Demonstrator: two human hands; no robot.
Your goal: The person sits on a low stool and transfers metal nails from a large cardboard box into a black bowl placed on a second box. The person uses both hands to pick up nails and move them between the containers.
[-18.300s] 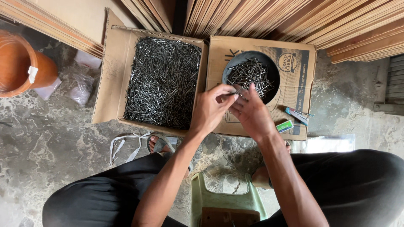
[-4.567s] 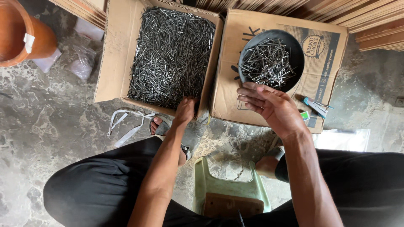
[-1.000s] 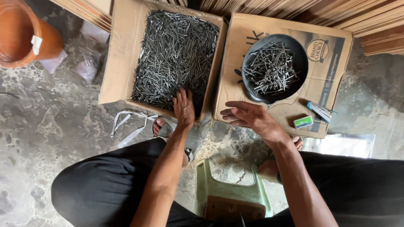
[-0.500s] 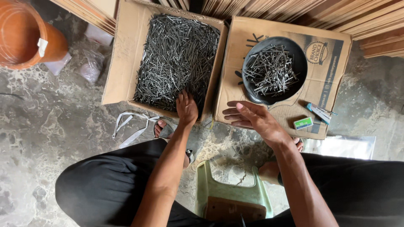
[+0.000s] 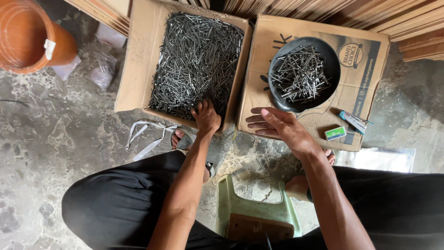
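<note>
Closest in, I see a pale green stool (image 5: 256, 213) between the knees on the mottled floor. My left hand (image 5: 206, 116) reaches over the near edge of the open cardboard box (image 5: 138, 60), fingers dipped into the loose nails (image 5: 196, 55); whether they pinch any, I cannot tell. My right hand (image 5: 277, 126) lies flat and spread on the closed carton (image 5: 360, 88), holding nothing. Beyond it sits a black bowl (image 5: 303, 74) of nails, and far left an orange bucket (image 5: 27, 37)

An orange bucket (image 5: 27, 34), a green stool (image 5: 256, 215) and stacked wooden slats (image 5: 370, 14) surround the floor.
</note>
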